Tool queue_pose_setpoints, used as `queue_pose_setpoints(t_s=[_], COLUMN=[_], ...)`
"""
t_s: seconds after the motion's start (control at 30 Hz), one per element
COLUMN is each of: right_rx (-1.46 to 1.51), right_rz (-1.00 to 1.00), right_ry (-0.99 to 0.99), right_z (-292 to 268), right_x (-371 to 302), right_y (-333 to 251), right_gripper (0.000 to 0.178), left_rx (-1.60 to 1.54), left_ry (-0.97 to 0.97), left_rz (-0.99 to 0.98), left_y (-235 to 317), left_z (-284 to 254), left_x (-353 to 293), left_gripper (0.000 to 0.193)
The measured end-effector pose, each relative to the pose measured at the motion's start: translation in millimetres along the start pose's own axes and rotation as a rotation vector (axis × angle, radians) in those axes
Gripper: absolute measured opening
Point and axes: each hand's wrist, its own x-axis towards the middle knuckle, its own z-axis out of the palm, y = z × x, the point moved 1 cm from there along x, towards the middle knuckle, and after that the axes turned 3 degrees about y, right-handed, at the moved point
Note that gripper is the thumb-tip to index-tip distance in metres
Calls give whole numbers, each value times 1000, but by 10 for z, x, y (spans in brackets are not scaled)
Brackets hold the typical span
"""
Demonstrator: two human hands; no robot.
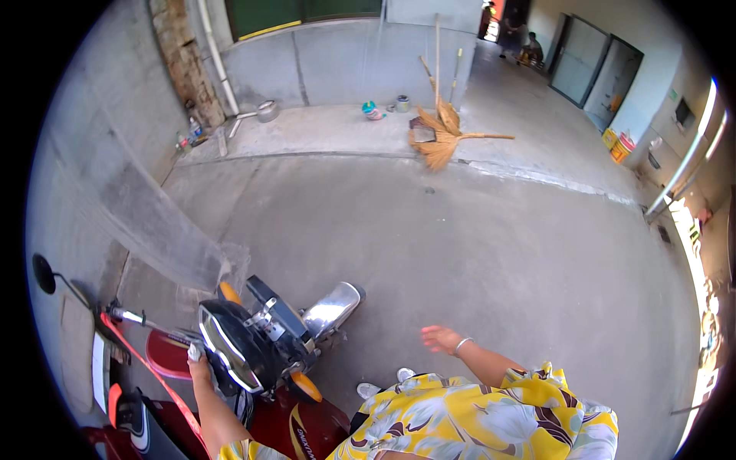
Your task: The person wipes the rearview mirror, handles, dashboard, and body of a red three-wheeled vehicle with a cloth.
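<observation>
At the far left, near the wall, a round black mirror (44, 274) stands up on its stem from a handlebar. A red strap (157, 376) runs from that handlebar toward the lower edge of the view. Just right of it, the person's left hand (198, 365) is at the red and black motorcycle (310, 422), beside its headlamp (230, 349), with a small pale piece at the fingers; whether the hand grasps it or only rests there cannot be told. The motorcycle stands at the near left of the concrete floor (491, 245), its shiny front fender (331, 308) pointing right, an orange turn signal on either side of the headlamp. Behind, a translucent sheet (165, 230) hangs along the left wall. Bottles (195, 128) stand near the floor's far left corner, and a round metal pot (267, 112) sits by the back wall.

Farther right along that wall are a teal-topped container (372, 111), a can (402, 103) and a cluster of straw brooms (441, 134), one lying with its handle to the right. Nearer, white shoes (368, 390) show beside a yellow floral shirt (475, 418). The right hand (441, 340) is released, fingers extended in the air over the floor, a bracelet (463, 346) at its wrist. People (530, 50) are in the far passage, left of a doorway (613, 80); yellow and red buckets (622, 148) stand near the right wall.
</observation>
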Motion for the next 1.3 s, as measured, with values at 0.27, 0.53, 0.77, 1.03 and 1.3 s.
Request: queue_pose_setpoints(t_s=[0.27, 0.53, 0.77, 1.03, 1.3], right_rx=[-210, -284, -283, -332, -305], right_rz=[30, 64, 24, 102, 2], right_ry=[-107, -213, -281, -205, -196], right_z=[579, 950, 1041, 684, 555], right_x=[80, 433, 507, 632, 645], right_y=[-249, -497, -747, -576, -609], right_gripper=[30, 34, 35, 35, 36], left_rx=[-107, -1761, -346, 41, -516], left_ry=[134, 236, 784, 229, 621], left_rz=[-373, -81, 218, -146, 40], left_y=[621, 1158, 1637, 1019, 1214], left_z=[138, -478, -88, 357, 80], left_x=[-334, -394, -409, -503, -324], left_gripper=[44, 39, 63, 44, 51])
